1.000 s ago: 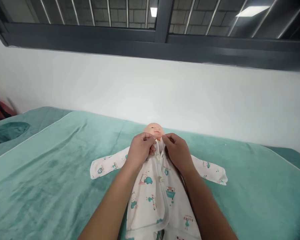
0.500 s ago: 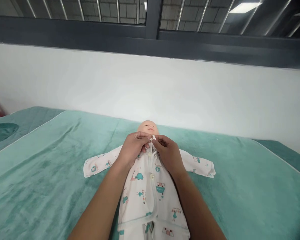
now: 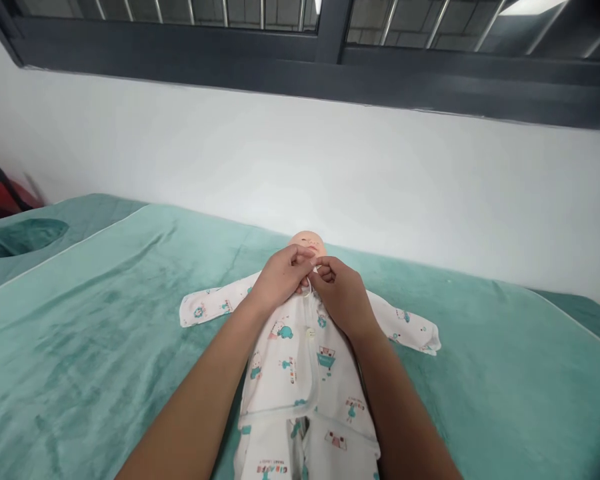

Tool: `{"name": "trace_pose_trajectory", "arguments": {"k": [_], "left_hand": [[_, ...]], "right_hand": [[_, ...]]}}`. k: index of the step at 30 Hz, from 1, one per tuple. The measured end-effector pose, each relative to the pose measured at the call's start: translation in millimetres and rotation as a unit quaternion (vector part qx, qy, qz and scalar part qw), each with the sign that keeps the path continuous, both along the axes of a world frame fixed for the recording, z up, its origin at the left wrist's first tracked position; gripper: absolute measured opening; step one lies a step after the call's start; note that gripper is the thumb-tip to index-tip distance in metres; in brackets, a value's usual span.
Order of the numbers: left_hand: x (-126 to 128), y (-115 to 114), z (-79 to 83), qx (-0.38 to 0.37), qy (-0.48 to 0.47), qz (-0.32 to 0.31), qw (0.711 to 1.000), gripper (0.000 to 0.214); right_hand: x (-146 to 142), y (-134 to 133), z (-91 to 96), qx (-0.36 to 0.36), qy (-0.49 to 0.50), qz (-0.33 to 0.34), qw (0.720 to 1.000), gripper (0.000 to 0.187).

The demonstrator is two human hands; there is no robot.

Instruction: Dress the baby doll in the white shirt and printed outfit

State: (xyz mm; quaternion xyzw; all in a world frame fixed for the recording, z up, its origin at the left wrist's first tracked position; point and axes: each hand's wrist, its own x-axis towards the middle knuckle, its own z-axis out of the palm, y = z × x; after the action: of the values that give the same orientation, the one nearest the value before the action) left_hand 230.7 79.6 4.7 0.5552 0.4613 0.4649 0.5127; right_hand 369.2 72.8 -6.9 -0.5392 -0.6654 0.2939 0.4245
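Head view: our left hand (image 3: 284,277) and right hand (image 3: 343,293) each clamp a grip on the neckline of the printed top (image 3: 300,360); its front spreads toward us, the doll's head (image 3: 307,239) just beyond.

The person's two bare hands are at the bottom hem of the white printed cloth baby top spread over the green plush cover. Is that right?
Not the bottom hem: the head view shows the bare left hand and bare right hand at the neckline of the white printed cloth baby top, which is spread over the green plush cover.
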Motion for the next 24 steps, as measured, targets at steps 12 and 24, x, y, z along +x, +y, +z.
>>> {"name": "trace_pose_trajectory", "arguments": {"k": [12,24], "left_hand": [[1.9,4.0,-1.8,-0.064,0.043,0.069,0.995,0.036],[-10.3,3.7,0.2,-0.062,-0.075,-0.010,0.995,0.028]], "right_hand": [[-9.3,0.3,2.1,-0.021,-0.074,0.009,0.997,0.021],[9.3,7.1,-1.3,-0.118,0.143,0.063,0.981,0.026]]}}
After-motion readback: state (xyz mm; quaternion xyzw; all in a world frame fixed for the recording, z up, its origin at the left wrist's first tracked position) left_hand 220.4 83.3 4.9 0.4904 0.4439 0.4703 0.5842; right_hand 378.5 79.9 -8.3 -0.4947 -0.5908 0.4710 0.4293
